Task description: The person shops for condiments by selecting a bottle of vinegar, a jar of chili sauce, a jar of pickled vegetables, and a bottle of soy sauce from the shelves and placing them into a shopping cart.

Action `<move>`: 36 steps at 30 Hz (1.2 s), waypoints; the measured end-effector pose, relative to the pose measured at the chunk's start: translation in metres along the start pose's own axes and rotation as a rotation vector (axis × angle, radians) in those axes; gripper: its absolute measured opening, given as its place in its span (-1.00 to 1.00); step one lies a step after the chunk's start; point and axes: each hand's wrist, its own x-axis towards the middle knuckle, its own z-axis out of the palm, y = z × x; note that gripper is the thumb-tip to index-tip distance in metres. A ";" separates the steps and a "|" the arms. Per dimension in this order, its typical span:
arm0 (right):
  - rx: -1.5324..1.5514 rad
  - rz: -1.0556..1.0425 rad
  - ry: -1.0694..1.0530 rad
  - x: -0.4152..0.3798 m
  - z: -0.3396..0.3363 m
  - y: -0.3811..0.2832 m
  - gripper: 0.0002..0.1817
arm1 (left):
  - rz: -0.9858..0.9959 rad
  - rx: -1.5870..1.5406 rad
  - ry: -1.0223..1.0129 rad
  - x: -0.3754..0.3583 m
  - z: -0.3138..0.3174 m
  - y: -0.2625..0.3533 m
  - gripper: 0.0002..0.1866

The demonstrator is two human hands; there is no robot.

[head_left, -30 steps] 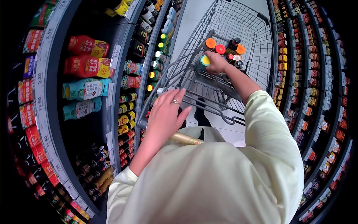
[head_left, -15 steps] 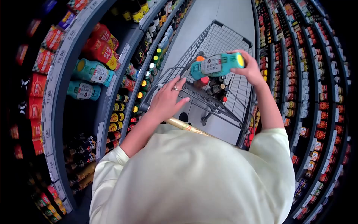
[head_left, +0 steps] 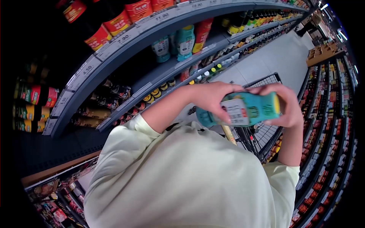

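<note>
A teal bottle (head_left: 255,110) with a yellow cap and a white label lies sideways in front of my chest. My left hand (head_left: 217,99) grips its left part, thumb on the label. At the cap end, my right hand (head_left: 286,106) wraps its fingers around the bottle. Both hands are closed on it. Behind and below stands a wire shopping cart (head_left: 269,133), largely hidden by the bottle and my right hand. Part of its pale yellow handle (head_left: 229,135) shows under the bottle.
To the left, a grey shelf (head_left: 144,81) holds similar teal bottles (head_left: 185,43), with price tags along its edge. Long shelves of jars (head_left: 323,152) run down the right side. Pale floor (head_left: 279,51) stretches ahead to a brown wooden stand (head_left: 323,53).
The view has swung round and tilted. The bottle has come from over the cart toward my chest, and my left hand has taken hold of it beside my right hand.
</note>
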 end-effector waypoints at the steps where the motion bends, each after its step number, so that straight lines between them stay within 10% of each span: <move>1: -0.069 -0.009 -0.043 0.018 0.009 0.001 -0.26 | -0.021 -0.022 0.107 -0.018 0.006 -0.014 0.01; 10: -0.196 0.033 0.057 0.137 0.087 0.032 -0.24 | -0.437 0.111 1.081 -0.110 0.029 -0.082 -0.24; 19: -0.310 -0.189 0.455 0.218 0.135 0.089 -0.34 | -0.345 0.204 1.507 -0.109 -0.016 -0.140 -0.34; 36: -0.463 -0.003 0.480 0.249 0.126 0.128 -0.52 | -0.446 0.314 1.471 -0.092 -0.040 -0.177 -0.43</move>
